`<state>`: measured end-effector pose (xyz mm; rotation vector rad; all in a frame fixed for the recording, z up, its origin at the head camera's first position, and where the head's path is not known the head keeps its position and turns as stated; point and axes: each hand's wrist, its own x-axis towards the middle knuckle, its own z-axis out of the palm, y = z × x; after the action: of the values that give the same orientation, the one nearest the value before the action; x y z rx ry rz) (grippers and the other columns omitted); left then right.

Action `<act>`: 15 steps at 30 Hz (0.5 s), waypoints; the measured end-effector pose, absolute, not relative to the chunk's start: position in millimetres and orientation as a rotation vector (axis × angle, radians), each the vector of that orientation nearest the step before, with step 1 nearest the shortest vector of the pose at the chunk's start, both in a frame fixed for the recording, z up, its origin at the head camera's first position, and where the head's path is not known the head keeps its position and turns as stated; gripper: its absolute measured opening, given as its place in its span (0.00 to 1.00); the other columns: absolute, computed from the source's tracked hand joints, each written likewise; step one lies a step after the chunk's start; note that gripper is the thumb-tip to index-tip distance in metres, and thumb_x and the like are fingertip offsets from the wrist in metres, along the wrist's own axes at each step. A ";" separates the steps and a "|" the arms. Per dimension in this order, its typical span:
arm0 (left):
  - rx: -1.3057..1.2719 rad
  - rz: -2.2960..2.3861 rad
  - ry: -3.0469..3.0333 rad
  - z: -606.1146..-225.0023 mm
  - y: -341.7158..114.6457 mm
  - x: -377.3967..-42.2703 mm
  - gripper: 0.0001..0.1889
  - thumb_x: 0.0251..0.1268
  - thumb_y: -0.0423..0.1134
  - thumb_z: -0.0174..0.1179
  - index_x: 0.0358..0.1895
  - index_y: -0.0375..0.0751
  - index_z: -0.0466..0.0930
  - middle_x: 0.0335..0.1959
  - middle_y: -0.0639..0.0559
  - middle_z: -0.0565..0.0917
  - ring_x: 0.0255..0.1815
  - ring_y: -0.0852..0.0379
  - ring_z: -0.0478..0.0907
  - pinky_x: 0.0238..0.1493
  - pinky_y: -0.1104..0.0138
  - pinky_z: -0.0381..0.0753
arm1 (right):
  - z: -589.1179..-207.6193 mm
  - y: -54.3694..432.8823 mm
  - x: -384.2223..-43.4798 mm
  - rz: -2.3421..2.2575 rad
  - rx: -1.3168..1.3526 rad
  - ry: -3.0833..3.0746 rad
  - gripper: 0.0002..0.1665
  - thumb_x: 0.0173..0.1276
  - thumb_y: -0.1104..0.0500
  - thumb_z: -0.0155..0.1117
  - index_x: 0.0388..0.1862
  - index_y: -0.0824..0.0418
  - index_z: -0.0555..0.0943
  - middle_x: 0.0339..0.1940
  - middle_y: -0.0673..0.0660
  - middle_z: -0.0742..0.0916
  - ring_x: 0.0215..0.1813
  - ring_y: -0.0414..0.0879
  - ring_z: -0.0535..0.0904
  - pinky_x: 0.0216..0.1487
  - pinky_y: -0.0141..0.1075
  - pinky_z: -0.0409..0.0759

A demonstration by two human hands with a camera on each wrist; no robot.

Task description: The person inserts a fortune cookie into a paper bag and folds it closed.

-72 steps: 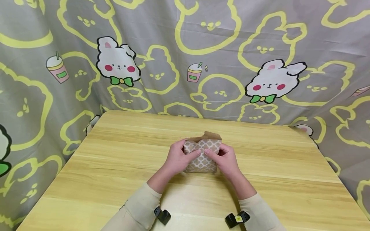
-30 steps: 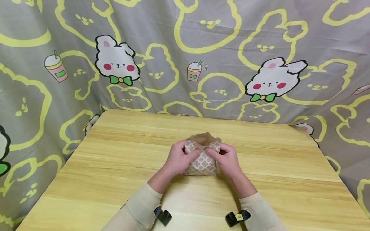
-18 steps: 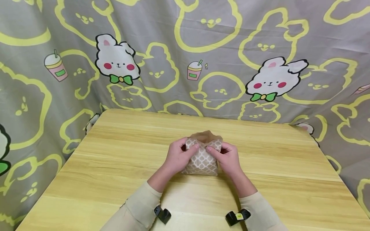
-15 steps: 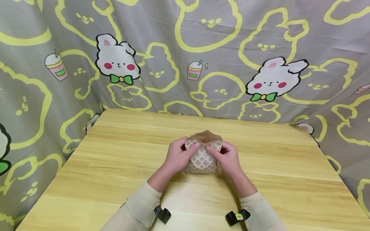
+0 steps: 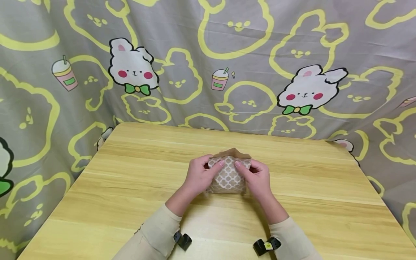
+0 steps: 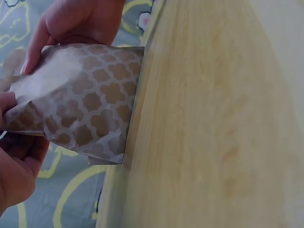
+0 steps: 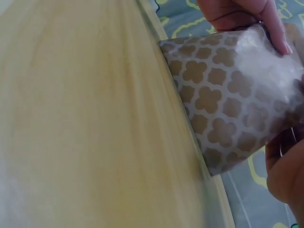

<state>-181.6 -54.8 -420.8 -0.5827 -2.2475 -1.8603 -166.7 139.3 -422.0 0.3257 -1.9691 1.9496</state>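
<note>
A brown paper bag (image 5: 229,177) with a white lattice print stands near the middle of the table. My left hand (image 5: 199,175) grips its left side, thumb across the front face and fingers behind. On the opposite side, my right hand (image 5: 258,177) pinches the bag the same way. Above the thumbs, the torn-looking brown top edge (image 5: 234,153) sticks up. In the left wrist view the paper bag (image 6: 95,102) has its bottom at the tabletop and its front bulges slightly. Crinkles and glare show near the thumbs on the paper bag (image 7: 209,99) in the right wrist view. Its inside is hidden.
A light wood table (image 5: 130,202) spreads out on all sides of the hands. Behind and beside it hangs a grey curtain (image 5: 191,29) with yellow outlines and white rabbits. Black wrist cameras (image 5: 183,241) sit at the beige sleeves (image 5: 159,229).
The thumbs have moved slightly apart and up the bag's front. The mouth, gaping about half a second to a second ago, now looks closed, its front edge raised. Both hands keep their grip.
</note>
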 end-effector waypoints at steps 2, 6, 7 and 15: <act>-0.586 -1.836 -2.233 -420.6 -55.2 -182.2 0.08 0.69 0.40 0.65 0.37 0.38 0.88 0.29 0.54 0.86 0.28 0.59 0.82 0.30 0.64 0.82 | -429.7 142.4 -171.6 1.944 0.333 -1.959 0.04 0.65 0.73 0.67 0.30 0.75 0.85 0.24 0.54 0.87 0.25 0.40 0.79 0.25 0.30 0.76; -0.583 -1.771 -2.203 -420.3 -55.9 -183.8 0.09 0.70 0.39 0.64 0.36 0.38 0.88 0.30 0.53 0.86 0.29 0.59 0.82 0.31 0.65 0.82 | -432.8 144.4 -174.6 1.926 0.336 -1.966 0.05 0.66 0.72 0.66 0.31 0.74 0.84 0.24 0.54 0.85 0.25 0.39 0.77 0.26 0.29 0.75; -0.585 -1.766 -2.196 -420.3 -56.1 -183.7 0.08 0.70 0.39 0.64 0.38 0.38 0.88 0.31 0.52 0.87 0.29 0.59 0.81 0.30 0.65 0.82 | -432.0 144.3 -174.2 1.913 0.346 -1.970 0.03 0.66 0.73 0.66 0.33 0.75 0.85 0.25 0.55 0.85 0.26 0.39 0.77 0.27 0.29 0.75; -0.608 -1.756 -2.129 -420.4 -57.3 -184.2 0.17 0.70 0.26 0.57 0.58 0.41 0.82 0.45 0.50 0.85 0.24 0.57 0.72 0.25 0.68 0.73 | -409.4 136.0 -161.5 1.702 0.495 -2.019 0.25 0.64 0.80 0.62 0.60 0.75 0.74 0.34 0.67 0.81 0.30 0.45 0.75 0.31 0.30 0.73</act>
<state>-184.2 -57.3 -420.4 -0.6077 -2.1291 -1.7561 -161.5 136.0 -409.4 0.4947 -2.0194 1.7016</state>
